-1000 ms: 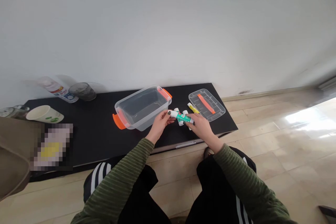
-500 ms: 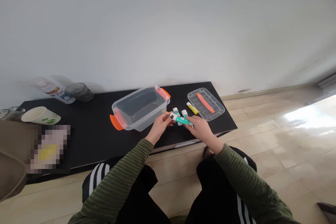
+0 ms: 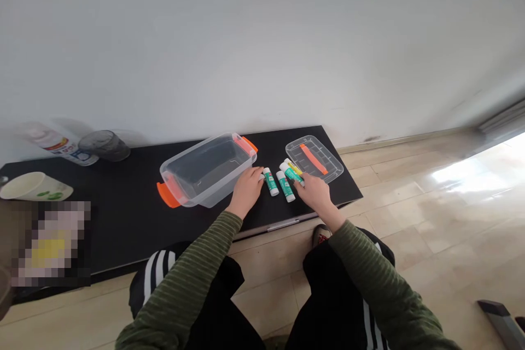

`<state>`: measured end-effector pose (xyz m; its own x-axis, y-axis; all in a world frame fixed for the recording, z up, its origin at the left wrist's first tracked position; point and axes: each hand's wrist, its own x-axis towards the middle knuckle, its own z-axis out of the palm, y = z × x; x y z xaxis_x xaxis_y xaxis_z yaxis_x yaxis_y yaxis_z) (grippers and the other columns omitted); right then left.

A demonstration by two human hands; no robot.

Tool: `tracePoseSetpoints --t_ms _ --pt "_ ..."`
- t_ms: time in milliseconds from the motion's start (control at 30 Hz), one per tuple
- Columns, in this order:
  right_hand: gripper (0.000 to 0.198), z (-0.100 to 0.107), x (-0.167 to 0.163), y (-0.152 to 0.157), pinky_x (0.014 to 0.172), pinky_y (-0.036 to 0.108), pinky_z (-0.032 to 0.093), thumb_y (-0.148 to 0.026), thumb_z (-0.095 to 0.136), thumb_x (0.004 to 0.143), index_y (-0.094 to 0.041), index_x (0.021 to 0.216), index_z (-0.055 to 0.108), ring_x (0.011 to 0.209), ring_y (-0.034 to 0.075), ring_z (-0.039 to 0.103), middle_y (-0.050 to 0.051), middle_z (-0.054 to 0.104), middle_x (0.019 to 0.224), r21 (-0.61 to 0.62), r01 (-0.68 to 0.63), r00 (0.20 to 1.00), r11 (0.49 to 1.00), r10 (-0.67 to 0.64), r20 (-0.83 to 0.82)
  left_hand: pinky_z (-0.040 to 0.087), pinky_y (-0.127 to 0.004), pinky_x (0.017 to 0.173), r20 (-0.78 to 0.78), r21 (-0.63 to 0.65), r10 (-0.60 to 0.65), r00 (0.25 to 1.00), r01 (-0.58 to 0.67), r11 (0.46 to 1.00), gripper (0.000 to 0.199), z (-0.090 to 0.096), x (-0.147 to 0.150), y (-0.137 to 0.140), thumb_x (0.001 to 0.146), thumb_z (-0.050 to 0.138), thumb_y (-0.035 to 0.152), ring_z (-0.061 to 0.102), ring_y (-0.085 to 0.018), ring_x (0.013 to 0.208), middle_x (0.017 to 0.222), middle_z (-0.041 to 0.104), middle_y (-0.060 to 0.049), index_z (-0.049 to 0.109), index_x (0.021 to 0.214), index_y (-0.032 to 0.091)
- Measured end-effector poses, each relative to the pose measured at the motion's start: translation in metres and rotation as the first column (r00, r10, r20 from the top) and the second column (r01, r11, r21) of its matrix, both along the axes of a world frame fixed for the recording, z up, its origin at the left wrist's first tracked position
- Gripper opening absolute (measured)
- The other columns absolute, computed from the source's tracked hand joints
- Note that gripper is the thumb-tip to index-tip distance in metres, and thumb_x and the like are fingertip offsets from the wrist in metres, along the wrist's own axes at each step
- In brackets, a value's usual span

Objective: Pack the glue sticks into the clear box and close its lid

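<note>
My right hand (image 3: 314, 192) is closed on a green-and-white glue stick (image 3: 290, 172), which angles up and left from the fingers. Partly behind it lies a yellow glue stick (image 3: 292, 164), beside the clear lid. Two more green glue sticks lie on the black tabletop between my hands, one (image 3: 270, 181) by my left fingertips and another (image 3: 285, 186) to its right. My left hand (image 3: 247, 191) is closed at the near right side of the clear plastic box (image 3: 217, 196). A small white end shows at its fingertips; the rest is hidden.
The box has orange latches (image 3: 168, 194) at its ends. To the right lies the clear lid (image 3: 334, 167) with an orange handle. At the left stand a paper cup (image 3: 39, 187), a dark glass (image 3: 104, 146) and a white spray can (image 3: 61, 145). A wall rises behind the table.
My hands have moved apart. The right hand has carried its glue stick slightly right, beside the yellow one. Two green sticks now lie uncovered between the hands. The view has shifted a little.
</note>
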<state>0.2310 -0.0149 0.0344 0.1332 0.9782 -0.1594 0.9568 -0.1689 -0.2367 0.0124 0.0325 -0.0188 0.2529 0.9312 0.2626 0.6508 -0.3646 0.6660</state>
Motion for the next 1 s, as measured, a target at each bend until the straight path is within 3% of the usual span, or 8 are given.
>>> tracePoseSetpoints --t_ms 167,367,533,633,733,900,1000 --pt "0.038 -0.007 -0.002 0.007 0.078 0.036 0.048 -0.044 0.046 0.096 -0.015 0.112 0.065 0.097 0.030 0.069 0.017 0.072 0.105 -0.084 0.048 0.996 0.995 -0.041 0.084 0.041 -0.050 0.106 -0.189 -0.004 0.001 0.982 -0.001 1.000 0.031 -0.019 0.002 0.003 0.083 0.056 0.011 0.055 -0.035 0.121 0.129 0.063 -0.018 0.066 0.111 0.018" --pt "0.034 -0.015 -0.006 0.010 0.081 0.038 0.048 -0.038 0.050 0.094 -0.015 0.116 0.063 0.106 0.031 0.065 0.017 0.070 0.110 -0.118 0.019 0.996 0.993 -0.008 0.093 0.042 -0.047 0.101 -0.243 0.031 0.013 0.970 -0.006 1.000 0.023 -0.018 0.004 0.003 0.085 0.051 0.010 0.057 -0.032 0.115 0.119 0.064 -0.017 0.061 0.103 0.019" --pt "0.029 -0.013 -0.014 0.014 0.085 0.036 0.048 -0.031 0.051 0.095 -0.017 0.116 0.063 0.118 0.030 0.055 0.017 0.066 0.119 -0.014 -0.057 0.993 0.998 0.058 0.102 0.046 -0.043 0.094 -0.254 0.032 0.040 0.966 -0.033 0.999 0.020 -0.015 0.003 0.001 0.085 0.053 0.011 0.058 -0.030 0.107 0.108 0.065 -0.014 0.058 0.102 0.021" --pt "0.028 -0.012 -0.029 0.015 0.090 0.034 0.046 -0.033 0.048 0.098 -0.019 0.114 0.065 0.119 0.027 0.052 0.015 0.065 0.119 0.130 -0.207 0.977 0.970 0.197 0.086 0.046 -0.043 0.095 -0.176 0.013 0.034 0.984 -0.033 0.999 0.022 -0.013 0.000 -0.002 0.085 0.054 0.012 0.058 -0.030 0.109 0.111 0.065 -0.013 0.058 0.104 0.021" --pt "0.027 -0.015 -0.049 0.015 0.089 0.033 0.047 -0.035 0.048 0.098 -0.019 0.110 0.066 0.115 0.026 0.055 0.014 0.067 0.113 0.149 -0.292 0.956 0.945 0.283 0.078 0.045 -0.044 0.096 -0.081 -0.029 0.037 0.996 -0.039 0.999 0.021 -0.007 -0.005 -0.004 0.085 0.055 0.012 0.059 -0.030 0.108 0.109 0.065 -0.013 0.058 0.104 0.021" --pt "0.033 -0.026 -0.075 0.022 0.084 0.038 0.050 -0.040 0.060 0.092 -0.014 0.111 0.067 0.111 0.030 0.059 0.018 0.066 0.114 0.052 -0.225 0.971 0.973 0.219 0.102 0.047 -0.042 0.094 0.145 -0.119 0.120 0.982 -0.103 0.987 0.019 0.004 -0.015 -0.012 0.085 0.059 0.016 0.065 -0.026 0.098 0.104 0.068 -0.009 0.059 0.103 0.022" --pt "0.036 -0.029 -0.082 0.027 0.082 0.038 0.050 -0.042 0.063 0.089 -0.013 0.109 0.068 0.110 0.030 0.061 0.019 0.067 0.115 0.007 -0.195 0.976 0.981 0.193 0.098 0.049 -0.041 0.094 0.369 -0.229 0.189 0.910 -0.108 0.967 0.025 0.005 -0.020 -0.017 0.081 0.065 0.017 0.066 -0.023 0.096 0.106 0.070 -0.008 0.061 0.106 0.021"
